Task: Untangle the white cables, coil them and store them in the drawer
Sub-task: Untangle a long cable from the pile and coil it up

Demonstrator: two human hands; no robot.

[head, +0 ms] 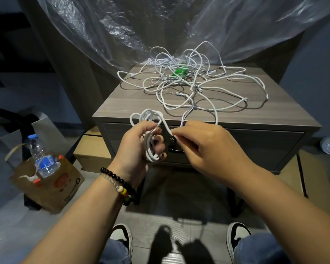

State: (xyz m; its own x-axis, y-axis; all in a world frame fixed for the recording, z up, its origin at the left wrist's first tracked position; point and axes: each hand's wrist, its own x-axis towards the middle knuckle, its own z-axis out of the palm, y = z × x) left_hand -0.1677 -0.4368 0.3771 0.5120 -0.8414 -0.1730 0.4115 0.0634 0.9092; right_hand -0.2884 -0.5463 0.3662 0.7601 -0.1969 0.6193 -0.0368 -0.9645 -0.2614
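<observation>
**user1:** Cables are mostly one big tangle on the tabletop, piled toward the back with a green thing buried in the middle. One cable's partly wound up though. The left hand has its grip curled round a small coil, held in front of the drawer, which looks closed.

**user2:** What's the right hand doing?

**user1:** Right hand is just beside the left, fingertips pinched together on the strand where it leaves the coil. So both grips are clamped on the same cable, nothing loose.

**user2:** So which way does the slack run?

**user1:** That's the bit that matters imo. From the right hand's pinch the free length goes up and away from the person, over the front edge of the tabletop and into the pile. Its long axis is roughly front to back, pointing away from the coil. The right hand is nearer the tangle, the left is nearer the body with the coil.

**user2:** So feed with the right, wrap on the left?

**user1:** My guess, yeah. Can't tell whether that strand is free or knotted further in, since it crosses other loops near the front. If it snags, pulling would drag the whole pile forward.
</observation>
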